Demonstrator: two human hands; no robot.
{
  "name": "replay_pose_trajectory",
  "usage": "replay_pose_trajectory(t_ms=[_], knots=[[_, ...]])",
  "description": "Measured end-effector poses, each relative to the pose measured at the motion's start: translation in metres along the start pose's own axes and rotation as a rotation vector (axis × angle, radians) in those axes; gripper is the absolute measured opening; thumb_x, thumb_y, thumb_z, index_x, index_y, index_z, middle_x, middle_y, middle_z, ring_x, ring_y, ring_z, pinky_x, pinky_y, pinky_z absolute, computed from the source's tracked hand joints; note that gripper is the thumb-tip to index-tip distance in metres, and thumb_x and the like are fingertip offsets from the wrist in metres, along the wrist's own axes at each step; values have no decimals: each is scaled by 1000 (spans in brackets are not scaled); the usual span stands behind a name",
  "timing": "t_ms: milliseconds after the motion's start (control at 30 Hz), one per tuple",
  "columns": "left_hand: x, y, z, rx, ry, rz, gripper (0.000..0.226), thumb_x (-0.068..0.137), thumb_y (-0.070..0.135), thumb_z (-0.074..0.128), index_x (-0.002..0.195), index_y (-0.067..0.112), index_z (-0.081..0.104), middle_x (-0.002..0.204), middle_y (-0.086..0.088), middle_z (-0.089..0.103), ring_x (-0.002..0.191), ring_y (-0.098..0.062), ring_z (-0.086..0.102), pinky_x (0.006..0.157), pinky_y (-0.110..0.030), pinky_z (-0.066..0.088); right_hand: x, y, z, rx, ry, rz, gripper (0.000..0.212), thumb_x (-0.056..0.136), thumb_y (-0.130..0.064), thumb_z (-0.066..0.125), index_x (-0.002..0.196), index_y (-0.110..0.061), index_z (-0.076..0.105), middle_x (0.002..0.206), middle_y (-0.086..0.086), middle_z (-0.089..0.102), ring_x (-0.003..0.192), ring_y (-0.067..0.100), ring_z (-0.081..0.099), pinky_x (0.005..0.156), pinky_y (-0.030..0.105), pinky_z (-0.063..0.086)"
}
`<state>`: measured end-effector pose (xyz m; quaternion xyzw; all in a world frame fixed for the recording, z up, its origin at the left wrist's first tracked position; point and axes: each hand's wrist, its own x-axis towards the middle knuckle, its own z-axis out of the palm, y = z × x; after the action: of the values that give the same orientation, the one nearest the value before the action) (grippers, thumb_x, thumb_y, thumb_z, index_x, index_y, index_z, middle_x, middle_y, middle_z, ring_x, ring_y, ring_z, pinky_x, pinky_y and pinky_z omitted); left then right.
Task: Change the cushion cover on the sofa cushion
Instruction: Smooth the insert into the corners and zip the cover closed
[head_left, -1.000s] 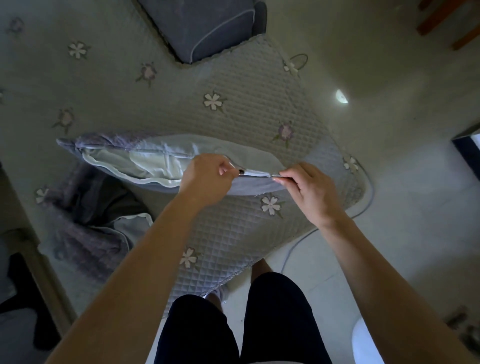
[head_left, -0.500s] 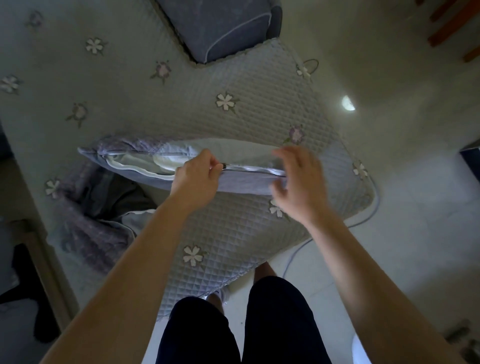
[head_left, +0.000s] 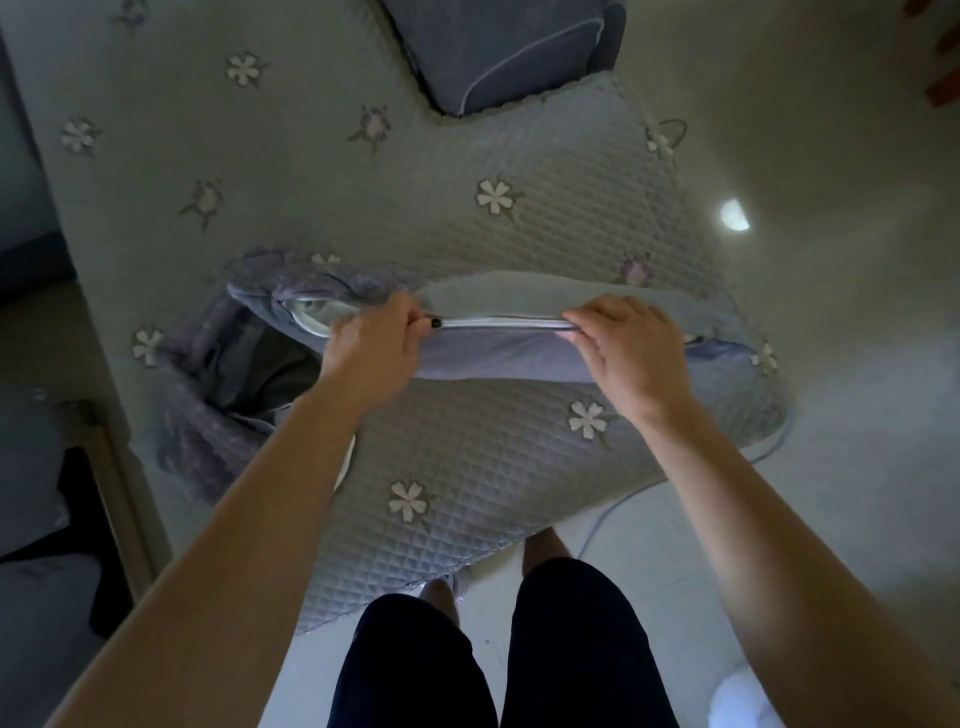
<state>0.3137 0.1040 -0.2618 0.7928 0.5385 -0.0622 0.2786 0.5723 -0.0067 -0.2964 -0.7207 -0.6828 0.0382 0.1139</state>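
A cushion in a blue-grey cover (head_left: 498, 358) lies across the quilted sofa seat (head_left: 467, 467). Its zipper edge (head_left: 498, 323) faces up and runs between my hands. My left hand (head_left: 371, 343) pinches the cover at the dark zipper pull (head_left: 435, 323). My right hand (head_left: 623, 348) grips the closed stretch of the edge further right. Left of my left hand the cover still gapes and the pale inner cushion (head_left: 311, 314) shows. A crumpled purple-grey cover (head_left: 228, 384) lies on the seat to the left.
A dark blue sofa armrest (head_left: 498, 47) with pale piping stands at the top. The quilted floral sofa cover (head_left: 291, 171) hangs over the seat's front edge. My legs in dark shorts (head_left: 498, 649) stand on the pale floor (head_left: 831, 364). A wooden edge (head_left: 119, 493) runs at left.
My left hand has moved left along the zipper edge, so more of it lies closed. My right hand let go, shifted, and now grips the edge from above.
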Motion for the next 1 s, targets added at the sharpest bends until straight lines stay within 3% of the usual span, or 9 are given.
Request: replay_pose_trajectory(t_ms=[167, 267, 333, 400, 467, 567, 667, 833, 1000], knots=[[-8, -26, -13, 81, 55, -32, 23, 104, 32, 39, 104, 12, 50, 83, -10, 59, 74, -30, 53, 65, -39, 39, 12, 1, -2, -67, -40, 138, 25, 90, -39, 60, 106, -24, 74, 94, 5, 70, 87, 34, 63, 81, 41, 44], [-11, -36, -13, 44, 96, -60, 23, 104, 31, 39, 103, 11, 51, 76, -5, 54, 74, -31, 54, 71, -41, 40, 22, -38, 4, -77, -56, 232, 23, 83, -23, 66, 105, -19, 69, 97, 11, 66, 91, 36, 59, 88, 44, 42], [-15, -38, -9, -72, 115, -51, 19, 103, 29, 41, 97, 12, 48, 74, -5, 52, 76, -34, 56, 71, -42, 41, 26, -74, 9, 28, -58, 152, 36, 75, -15, 66, 110, -14, 64, 104, 12, 62, 98, 36, 57, 94, 46, 41], [-19, -37, -4, -128, 132, 3, 18, 102, 28, 44, 95, 11, 47, 75, -5, 52, 75, -35, 56, 68, -40, 39, 32, -110, 19, 99, -110, -50, 41, 82, -31, 63, 120, -15, 60, 112, 9, 61, 106, 32, 54, 100, 47, 39], [-25, -38, -4, -108, 130, 64, 25, 100, 35, 46, 97, 11, 49, 75, -6, 57, 74, -34, 59, 66, -39, 41, 39, -133, 32, 123, -142, -154, 37, 90, -41, 60, 117, -17, 65, 106, 6, 64, 101, 30, 58, 93, 44, 43], [-34, -63, -13, 267, 156, 127, 45, 91, 60, 43, 97, 16, 53, 73, -4, 62, 70, -28, 61, 77, -43, 39, 47, -138, 46, 59, -136, -188, 22, 92, -38, 62, 102, -20, 71, 94, 4, 66, 89, 30, 62, 75, 39, 47], [-44, -94, -28, 476, 124, 127, 32, 91, 48, 57, 94, 17, 62, 82, -3, 62, 79, -28, 59, 89, -48, 31, 46, -130, 48, 23, -127, -232, 22, 94, -36, 62, 106, -21, 72, 94, 3, 66, 87, 29, 61, 73, 39, 47], [-56, -98, -29, 503, 312, 194, 17, 90, 31, 54, 89, 15, 59, 93, -2, 62, 94, -28, 58, 102, -58, 21, 51, -133, 41, 48, -135, -189, 27, 94, -41, 59, 106, -20, 70, 97, 4, 65, 89, 30, 60, 76, 40, 47], [-63, -96, -10, 423, 293, 22, 26, 89, 40, 60, 108, 23, 60, 126, -3, 54, 122, -24, 48, 104, -65, 10, 50, -133, 37, 159, -119, -151, 27, 93, -42, 58, 97, -17, 64, 92, 4, 62, 86, 27, 59, 72, 40, 49]])
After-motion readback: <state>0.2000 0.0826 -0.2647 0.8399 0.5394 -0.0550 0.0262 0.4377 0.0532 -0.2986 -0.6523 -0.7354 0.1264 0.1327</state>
